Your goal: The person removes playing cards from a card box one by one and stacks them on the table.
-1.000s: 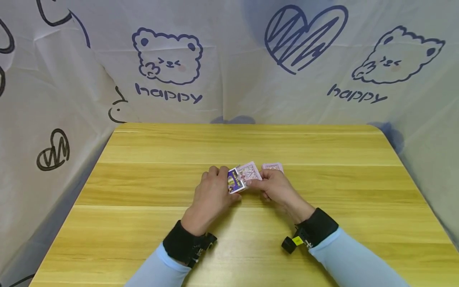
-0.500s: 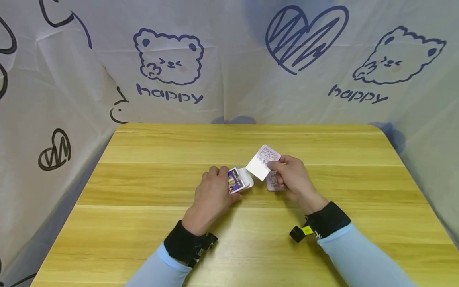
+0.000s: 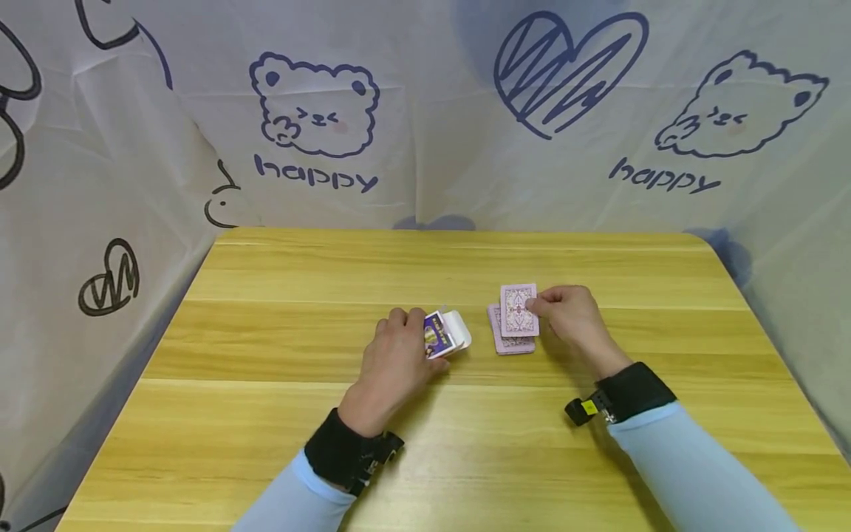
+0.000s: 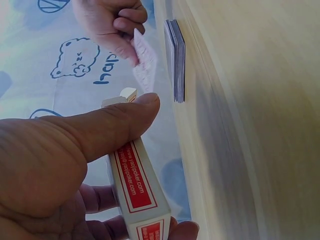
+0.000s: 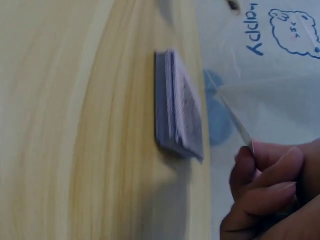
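Observation:
My left hand (image 3: 394,362) grips a playing card box (image 3: 439,334), purple on its front, with its white flap end pointing right. In the left wrist view the thumb lies over the box's red and white side (image 4: 134,177). My right hand (image 3: 573,319) pinches a playing card (image 3: 518,309) by its right edge, patterned back up. That card is held above a deck of playing cards (image 3: 515,346) lying on the table, overlapping it in the head view. From the right wrist view the deck (image 5: 172,107) shows as a thick stack, the pinched card (image 5: 235,117) apart from it.
The wooden table (image 3: 266,436) spreads around both hands. A white cloth (image 3: 439,148) with drawn bears and hearts hangs behind the table and along its sides. Each wrist wears a black strap (image 3: 634,391) with a small camera.
My right hand has moved from the box's mouth to the right, carrying the card over the deck and turning it straighter. The left hand stays on the box, whose white open end now shows.

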Tool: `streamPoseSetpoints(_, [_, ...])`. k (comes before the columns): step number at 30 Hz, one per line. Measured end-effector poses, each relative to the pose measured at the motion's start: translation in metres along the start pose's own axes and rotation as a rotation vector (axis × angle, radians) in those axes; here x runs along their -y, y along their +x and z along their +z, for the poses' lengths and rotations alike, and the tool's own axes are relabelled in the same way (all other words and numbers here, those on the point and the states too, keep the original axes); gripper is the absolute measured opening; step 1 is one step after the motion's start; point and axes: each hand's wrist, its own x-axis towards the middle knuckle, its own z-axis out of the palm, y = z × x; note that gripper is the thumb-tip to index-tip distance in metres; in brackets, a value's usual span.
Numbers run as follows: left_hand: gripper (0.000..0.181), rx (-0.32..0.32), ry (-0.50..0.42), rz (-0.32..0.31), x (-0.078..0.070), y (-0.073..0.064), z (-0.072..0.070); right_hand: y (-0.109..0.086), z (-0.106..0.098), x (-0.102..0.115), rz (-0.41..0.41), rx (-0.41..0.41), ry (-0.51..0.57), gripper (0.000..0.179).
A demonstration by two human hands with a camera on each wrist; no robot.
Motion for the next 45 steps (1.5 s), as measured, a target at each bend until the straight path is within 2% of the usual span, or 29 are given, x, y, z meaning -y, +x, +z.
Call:
streamPoseSetpoints(2, [0.08,-0.001,-0.001,0.002,0.0,0.0,0.0,0.002,-0.001,-0.003,0.001,0.025,-0.038,0.031])
streamPoseSetpoints(6, [0.08,-0.002,-0.002,0.002,0.0,0.0,0.001,0.006,0.001,-0.006,0.042,0.093,-0.042,0.03])
streamPoseSetpoints(11, [0.081,-0.008,0.003,0.003,0.001,0.0,0.002,0.008,0.006,-0.006,0.07,0.113,-0.038,0.03])
streamPoseSetpoints(16, [0.081,-0.008,-0.001,0.006,0.0,0.0,0.002,0.012,0.01,-0.007,0.071,0.106,-0.05,0.028])
streamPoseSetpoints(21, [0.082,0.0,-0.006,0.001,0.0,0.0,0.002,0.013,0.015,-0.009,0.073,0.077,-0.118,0.026])
streamPoseSetpoints(33, [0.08,0.014,-0.027,0.002,0.0,0.0,0.002,0.01,0.021,-0.003,-0.033,0.024,-0.31,0.024])
streamPoseSetpoints(45, [0.08,0.013,-0.025,0.006,-0.001,0.0,0.003,0.009,0.021,0.005,-0.008,0.028,-0.466,0.027])
